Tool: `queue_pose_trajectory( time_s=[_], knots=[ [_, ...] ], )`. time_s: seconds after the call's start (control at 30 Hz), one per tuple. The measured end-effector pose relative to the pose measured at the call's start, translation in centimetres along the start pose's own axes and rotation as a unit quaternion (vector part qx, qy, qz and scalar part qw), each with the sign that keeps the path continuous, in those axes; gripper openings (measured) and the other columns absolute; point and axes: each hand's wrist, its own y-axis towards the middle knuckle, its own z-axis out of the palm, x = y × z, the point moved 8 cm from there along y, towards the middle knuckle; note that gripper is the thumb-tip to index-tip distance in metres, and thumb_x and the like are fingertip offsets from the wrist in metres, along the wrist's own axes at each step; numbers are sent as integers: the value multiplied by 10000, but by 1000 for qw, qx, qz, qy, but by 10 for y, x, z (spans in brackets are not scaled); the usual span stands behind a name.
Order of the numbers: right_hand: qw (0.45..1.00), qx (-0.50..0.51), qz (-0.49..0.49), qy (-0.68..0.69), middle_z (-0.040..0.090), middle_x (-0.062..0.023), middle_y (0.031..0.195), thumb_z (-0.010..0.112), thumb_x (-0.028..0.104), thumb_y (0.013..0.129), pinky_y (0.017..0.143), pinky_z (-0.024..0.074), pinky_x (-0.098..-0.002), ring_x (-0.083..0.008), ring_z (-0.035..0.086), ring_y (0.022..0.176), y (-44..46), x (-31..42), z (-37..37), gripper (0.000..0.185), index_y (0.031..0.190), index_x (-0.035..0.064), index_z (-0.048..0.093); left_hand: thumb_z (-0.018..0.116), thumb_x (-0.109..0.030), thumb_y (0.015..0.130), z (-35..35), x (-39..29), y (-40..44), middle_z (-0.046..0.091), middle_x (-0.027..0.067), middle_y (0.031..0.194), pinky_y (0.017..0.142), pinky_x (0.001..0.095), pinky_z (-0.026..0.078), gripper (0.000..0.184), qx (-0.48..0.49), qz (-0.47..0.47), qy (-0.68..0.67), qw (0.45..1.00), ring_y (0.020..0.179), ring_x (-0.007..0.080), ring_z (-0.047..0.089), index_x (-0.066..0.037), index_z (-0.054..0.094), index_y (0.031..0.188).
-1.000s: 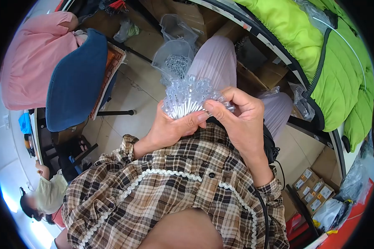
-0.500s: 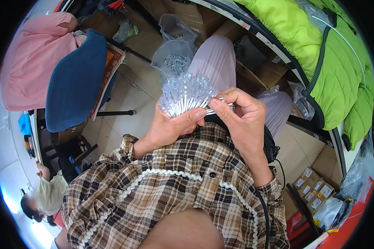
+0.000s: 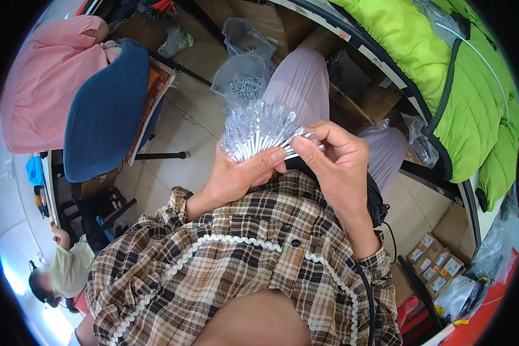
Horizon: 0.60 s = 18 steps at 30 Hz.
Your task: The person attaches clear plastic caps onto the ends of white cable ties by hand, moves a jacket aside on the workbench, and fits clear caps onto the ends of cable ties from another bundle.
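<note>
- Closest in, the plaid shirt (image 3: 236, 222) sits just behind the wrists – elbows tucked in would probably steady the work.
- Here's the left hand (image 3: 228, 176), its grip clamped on the stem ends, thumb across the white stems. A firm, even press there should hold the spread without bending anything.
- And the right hand (image 3: 337, 167) – thumb and forefinger drawn together on pieces at the right edge. How many they pinch, I can't tell; working in small batches looks wise.
- Between the hands, the fan of clear-headed pieces (image 3: 262, 130) stands spread over the lap, heads outward, stems converging on the left thumb. Heads level and stems uncrossed would make each piece easier to pick out.
- Beyond it, a clear plastic bag (image 3: 222, 83) holds loose metal pieces (image 3: 245, 87), beside the pale trouser leg (image 3: 300, 86). Dropped pieces could mix in, so a little clearance helps.
- Farther off, a green padded garment (image 3: 473, 98) lies on the worktop (image 3: 406, 92), well apart from the hands.
</note>
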Motion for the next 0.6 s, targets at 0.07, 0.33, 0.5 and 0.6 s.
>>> queue_pose_trajectory(
  time_s=[0.07, 0.33, 0.5, 0.6],
  knots=[
    [999, 24, -1, -25, 597, 2, 651, 712, 23, 773, 541, 365, -173, -56, 432, 569, 0, -2, 0, 92, 742, -11, 632, 660, -29, 855, 1, 1, 1, 628, 80, 668, 372, 161, 331, 138, 5, -9, 0, 1000, 449, 63, 449, 9, 595, 971],
    [999, 23, 20, -39, 599, -5, 664, 722, 42, 769, 556, 376, -172, -55, 439, 585, -1, -7, 1, 103, 758, -9, 633, 663, -29, 854, -1, 2, 0, 627, 85, 665, 367, 163, 324, 147, -2, -6, 20, 1000, 443, 64, 445, 13, 597, 979],
    [1000, 8, 16, 5, 606, -8, 678, 730, 54, 767, 561, 381, -175, -55, 448, 590, 1, -4, 4, 109, 769, -4, 638, 662, -33, 856, 0, 0, 0, 626, 86, 665, 365, 163, 320, 145, -1, 3, 16, 1000, 441, 63, 442, 13, 599, 979],
    [1000, 8, -1, 13, 609, -7, 684, 735, 59, 765, 561, 382, -177, -56, 452, 591, 2, -1, 4, 112, 776, -3, 643, 661, -34, 857, 1, 0, 0, 626, 87, 665, 365, 162, 319, 141, -1, 2, 8, 1000, 440, 63, 441, 13, 601, 975]
  ],
)
